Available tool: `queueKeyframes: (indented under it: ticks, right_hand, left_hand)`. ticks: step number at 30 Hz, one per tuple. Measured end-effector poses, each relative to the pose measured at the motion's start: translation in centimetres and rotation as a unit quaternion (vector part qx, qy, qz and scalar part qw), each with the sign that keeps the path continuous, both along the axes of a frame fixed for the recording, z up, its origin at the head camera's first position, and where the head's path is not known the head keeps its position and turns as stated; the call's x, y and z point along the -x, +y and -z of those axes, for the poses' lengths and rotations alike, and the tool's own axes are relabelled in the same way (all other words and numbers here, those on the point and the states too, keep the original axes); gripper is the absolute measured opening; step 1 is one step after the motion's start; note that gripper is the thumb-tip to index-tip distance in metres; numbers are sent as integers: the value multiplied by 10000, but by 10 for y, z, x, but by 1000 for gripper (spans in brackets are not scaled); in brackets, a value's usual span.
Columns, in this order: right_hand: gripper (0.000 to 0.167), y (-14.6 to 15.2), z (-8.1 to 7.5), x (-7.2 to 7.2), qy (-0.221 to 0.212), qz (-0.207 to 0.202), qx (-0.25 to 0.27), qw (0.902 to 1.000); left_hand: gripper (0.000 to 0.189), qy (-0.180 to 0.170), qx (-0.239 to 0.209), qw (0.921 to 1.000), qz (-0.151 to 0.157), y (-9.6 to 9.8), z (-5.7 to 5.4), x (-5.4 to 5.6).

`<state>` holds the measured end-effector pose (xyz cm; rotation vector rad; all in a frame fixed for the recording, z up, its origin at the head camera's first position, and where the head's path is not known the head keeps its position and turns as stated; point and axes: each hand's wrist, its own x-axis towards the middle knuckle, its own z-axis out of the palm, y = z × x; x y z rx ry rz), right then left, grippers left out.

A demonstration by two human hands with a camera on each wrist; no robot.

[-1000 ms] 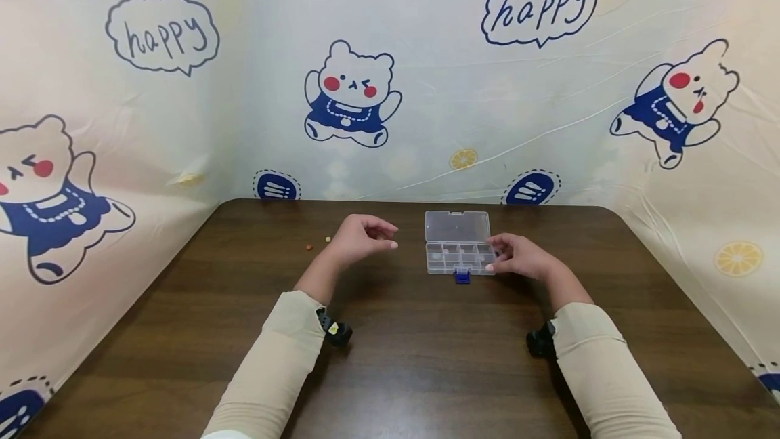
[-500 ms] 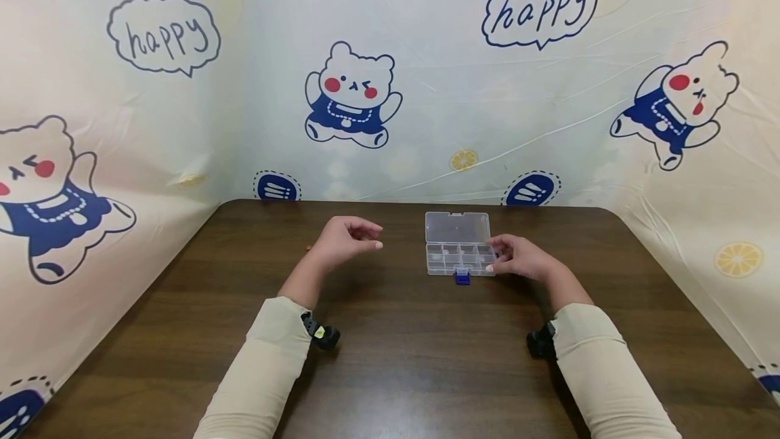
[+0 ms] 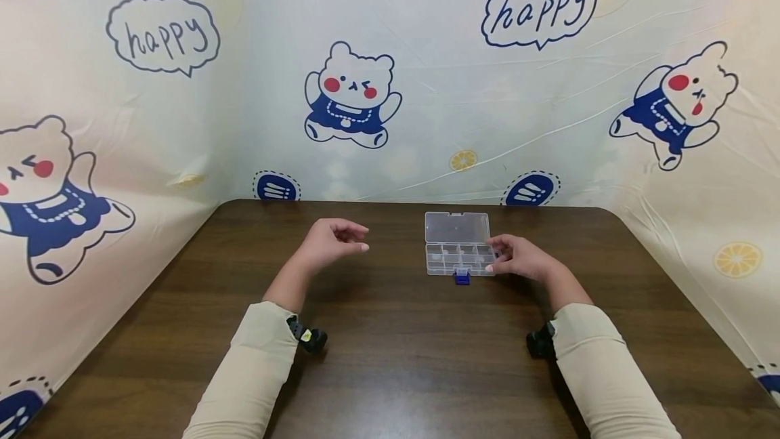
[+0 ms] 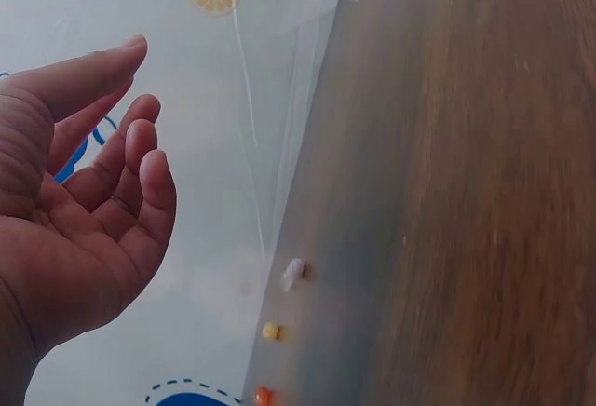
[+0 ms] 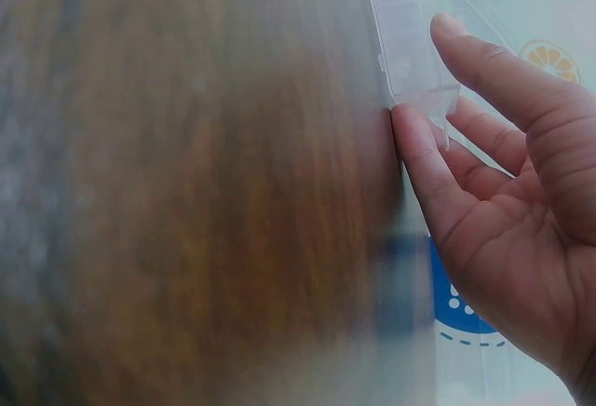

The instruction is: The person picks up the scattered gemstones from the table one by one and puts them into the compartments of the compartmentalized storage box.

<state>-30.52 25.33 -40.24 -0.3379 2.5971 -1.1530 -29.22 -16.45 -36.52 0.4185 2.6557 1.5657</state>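
Note:
A clear plastic compartment box [image 3: 460, 259] lies on the table with its lid [image 3: 457, 227] raised toward the back and a blue latch [image 3: 462, 278] at the front. My right hand [image 3: 519, 256] holds the box's right end between thumb and fingers; in the right wrist view, fingers [image 5: 424, 150] touch its corner. My left hand [image 3: 329, 242] hovers left of the box, fingers loosely bent, nothing visible in it. Below it in the left wrist view lie a white piece [image 4: 293, 273], a yellow piece [image 4: 271, 331] and an orange piece [image 4: 264, 395], all small and bead-like; the head view hides them behind the hand.
A dark wooden table [image 3: 402, 351] spans the view. Behind it and along both sides hangs a printed cloth [image 3: 414, 87] with bears and lettering. Each wrist carries a small black camera, such as the left one [image 3: 311, 337].
My left hand has moved left, away from the box, and now covers the small orange and yellow pieces in the head view. My right hand and the box have stayed put.

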Motion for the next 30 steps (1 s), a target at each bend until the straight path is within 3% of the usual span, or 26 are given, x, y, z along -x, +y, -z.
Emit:
queueKeyframes:
  ticks: [12, 30]
  right_hand:
    - [72, 0, 4, 1, 31, -72, 101, 9999]
    - [72, -1, 2, 0, -49, 33, 65, 10000]
  left_hand:
    - [31, 17, -20, 10000, 15, -17, 3, -2]
    - [30, -58, 108, 9994, -332, -45, 9, 0]
